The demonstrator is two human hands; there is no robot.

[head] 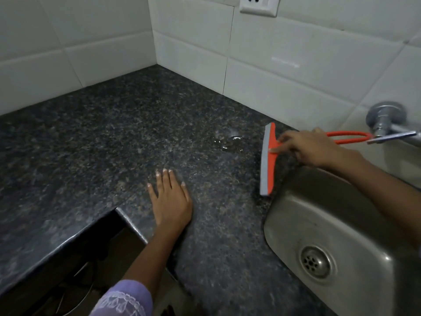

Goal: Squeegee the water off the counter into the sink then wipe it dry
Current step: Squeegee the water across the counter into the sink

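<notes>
So, in the head view, the only one you have, your right hand (305, 145) holds the orange squeegee (268, 156) where the handle joins the head: the fingers (276, 150) curl over that joint with the tips pressed on the orange back of the blade, and the looped end of the handle runs out behind your wrist toward the tap (387, 126). The grey rubber edge lies on the table (91, 144) just beside the rim of the sink (284, 215), the near end of the blade close to the rim.

Just beyond those fingertips, on the side away from the sink, a small puddle (227, 143) glistens on the dark stone, close to the blade but not touching it. That water is not yet in the sink, so the squeegee step looks unfinished.

Your left hand (169, 197) lies flat on the table, fingers straight and spread, holding nothing. The stone around them has a faint sheen; you cannot tell whether it is damp film or reflection.

No cloth shows anywhere, so the drying wipe appears wholly ahead of you.
</notes>
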